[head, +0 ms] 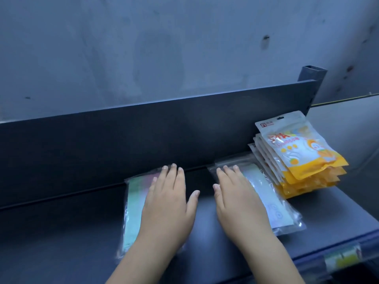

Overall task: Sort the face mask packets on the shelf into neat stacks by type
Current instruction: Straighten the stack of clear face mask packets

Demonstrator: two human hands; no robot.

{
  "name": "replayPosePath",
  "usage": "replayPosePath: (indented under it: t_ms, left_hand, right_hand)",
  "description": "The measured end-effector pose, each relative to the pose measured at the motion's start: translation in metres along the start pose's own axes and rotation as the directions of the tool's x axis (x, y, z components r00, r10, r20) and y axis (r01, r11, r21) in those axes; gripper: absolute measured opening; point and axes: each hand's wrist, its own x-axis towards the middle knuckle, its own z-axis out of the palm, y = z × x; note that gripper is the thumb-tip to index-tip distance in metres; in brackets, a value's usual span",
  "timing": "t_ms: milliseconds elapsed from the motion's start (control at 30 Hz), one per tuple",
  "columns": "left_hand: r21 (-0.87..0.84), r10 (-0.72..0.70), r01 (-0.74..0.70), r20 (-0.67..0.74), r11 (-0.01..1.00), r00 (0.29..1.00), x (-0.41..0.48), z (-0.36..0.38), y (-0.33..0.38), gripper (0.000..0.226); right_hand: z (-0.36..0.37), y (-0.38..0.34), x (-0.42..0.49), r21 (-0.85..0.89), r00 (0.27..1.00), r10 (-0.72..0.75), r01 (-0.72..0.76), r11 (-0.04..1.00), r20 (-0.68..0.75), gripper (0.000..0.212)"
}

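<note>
On the dark shelf [61, 232] lie three groups of mask packets. My left hand [167, 199] rests flat, fingers spread, on a clear packet stack of pastel green and pink masks [134, 206]. Just to its right, my right hand [238, 195] lies flat on a clear packet stack of white masks [272, 199]. At the far right, a fanned stack of yellow and white pouches [297, 154] with a cartoon print leans against the white stack. Neither hand grips anything.
A dark back panel [123, 132] runs behind the packets, with a grey wall above. A metal upright [311, 73] stands at the back right. The shelf's front edge carries a price label strip [342, 260].
</note>
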Motion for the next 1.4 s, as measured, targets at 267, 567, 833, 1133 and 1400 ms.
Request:
replayPosePath:
  t_ms: [267, 567, 833, 1133, 1400]
  left_hand:
    - [-0.068, 0.086, -0.083, 0.044, 0.994, 0.995, 0.008, 0.024, 0.08, 0.097]
    - [-0.397, -0.081, 0.141, 0.164, 0.907, 0.983, -0.001, 0.061, 0.126, 0.066]
    - [-0.667, -0.165, 0.214, 0.137, 0.713, 0.977, -0.003, 0.071, 0.125, 0.069]
    - [-0.753, -0.237, 0.252, 0.13, 0.608, 0.963, -0.005, 0.075, 0.128, 0.072]
    - [-0.77, -0.314, 0.313, 0.153, 0.557, 0.937, -0.012, 0.068, 0.117, 0.071]
  right_hand:
    - [-0.02, 0.073, -0.006, 0.027, 0.995, 0.088, -0.087, 0.996, -0.044, 0.067]
    - [-0.018, 0.11, -0.015, 0.098, 0.999, 0.046, -0.047, 0.994, 0.018, 0.051]
    - [-0.017, 0.115, -0.012, 0.198, 0.995, 0.003, -0.022, 0.98, 0.095, 0.046]
    - [-0.018, 0.11, -0.01, 0.333, 0.993, 0.023, -0.061, 0.941, 0.118, 0.045]
    - [-0.017, 0.094, -0.012, 0.501, 0.985, 0.063, -0.135, 0.855, 0.158, 0.039]
